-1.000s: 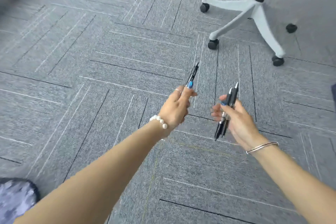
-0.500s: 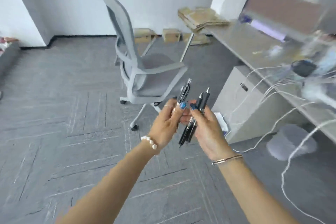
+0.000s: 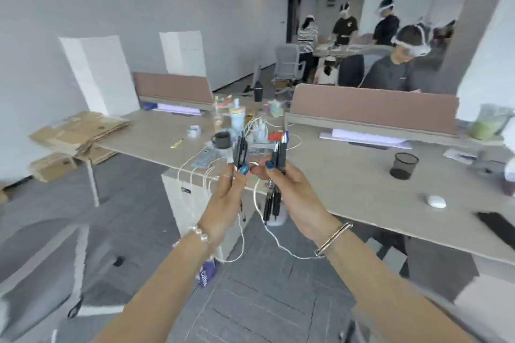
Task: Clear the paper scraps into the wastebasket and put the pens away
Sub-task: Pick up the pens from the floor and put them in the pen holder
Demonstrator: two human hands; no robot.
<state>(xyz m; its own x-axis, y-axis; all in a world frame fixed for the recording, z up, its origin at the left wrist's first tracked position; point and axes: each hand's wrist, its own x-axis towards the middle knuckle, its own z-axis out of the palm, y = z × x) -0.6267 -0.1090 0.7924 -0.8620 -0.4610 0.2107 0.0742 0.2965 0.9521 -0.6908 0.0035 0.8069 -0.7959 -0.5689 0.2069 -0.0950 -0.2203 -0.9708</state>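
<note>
My left hand (image 3: 227, 198) grips a black pen (image 3: 240, 152) upright, its tip pointing up. Close beside it, my right hand (image 3: 292, 195) holds two black pens (image 3: 279, 157) together, their lower ends hanging below the fingers. Both hands are raised in front of me, level with the front edge of a long beige desk (image 3: 348, 175). On that desk to the right stands a black mesh pen cup (image 3: 404, 166). No paper scraps or wastebasket are clearly visible.
The desk carries a dark mug (image 3: 222, 139), bottles, white cables, a white mouse (image 3: 436, 201) and brown divider panels (image 3: 373, 107). A white drawer cabinet (image 3: 184, 203) stands under it. Flattened cardboard (image 3: 80, 131) lies at left. Several people stand in the back right.
The view has swung up from the floor and chair to the desk. My hands have come closer together and risen, still holding the same pens.
</note>
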